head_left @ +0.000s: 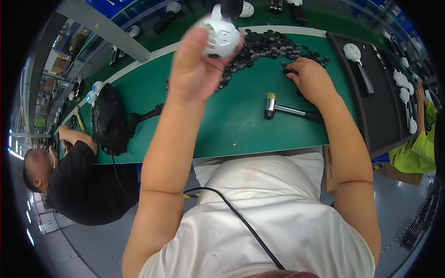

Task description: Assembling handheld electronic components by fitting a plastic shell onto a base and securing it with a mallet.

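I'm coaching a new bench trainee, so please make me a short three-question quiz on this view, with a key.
1. Which hand holds up the white ball-shaped part?

2. True or false: the two-faced mallet lies on the green tabletop.

3. Fill in the colour: the right hand has its fingertips at some small flat ____ pieces.

Key
1. The left hand.
2. True.
3. Black.

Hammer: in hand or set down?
Set down: the hammer lies on the green table; the right hand is at the black pieces, the left hand holds a white part.
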Motion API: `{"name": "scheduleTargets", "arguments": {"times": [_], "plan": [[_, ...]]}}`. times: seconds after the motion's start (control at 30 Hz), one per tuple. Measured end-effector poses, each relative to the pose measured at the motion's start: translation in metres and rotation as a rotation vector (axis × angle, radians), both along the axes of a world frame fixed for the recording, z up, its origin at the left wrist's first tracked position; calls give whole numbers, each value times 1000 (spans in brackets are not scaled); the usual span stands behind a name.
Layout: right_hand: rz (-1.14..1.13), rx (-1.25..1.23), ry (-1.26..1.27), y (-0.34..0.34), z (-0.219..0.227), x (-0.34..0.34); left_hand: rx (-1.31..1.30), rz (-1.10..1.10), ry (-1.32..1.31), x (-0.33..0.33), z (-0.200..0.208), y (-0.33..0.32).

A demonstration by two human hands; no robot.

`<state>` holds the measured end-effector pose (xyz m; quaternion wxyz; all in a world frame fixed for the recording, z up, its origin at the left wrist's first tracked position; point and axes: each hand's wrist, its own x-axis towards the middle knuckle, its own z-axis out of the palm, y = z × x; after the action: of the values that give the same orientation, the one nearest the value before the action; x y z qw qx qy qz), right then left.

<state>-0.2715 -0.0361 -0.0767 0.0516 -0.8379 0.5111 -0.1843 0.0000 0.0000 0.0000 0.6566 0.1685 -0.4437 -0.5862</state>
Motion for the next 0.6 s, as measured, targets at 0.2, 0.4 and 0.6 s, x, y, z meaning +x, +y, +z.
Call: {"name": "scheduleTargets", "arguments": {"times": [0.2, 0.4, 0.6], "plan": [[79, -95, 129, -6, 6, -11, 399, -61, 150, -35, -68, -1], [122, -188, 118, -3, 14, 2, 459, -114, 95, -26, -75, -2], [215, 23, -305, 17, 61, 47, 404, 2, 32, -16, -68, -1]]}}
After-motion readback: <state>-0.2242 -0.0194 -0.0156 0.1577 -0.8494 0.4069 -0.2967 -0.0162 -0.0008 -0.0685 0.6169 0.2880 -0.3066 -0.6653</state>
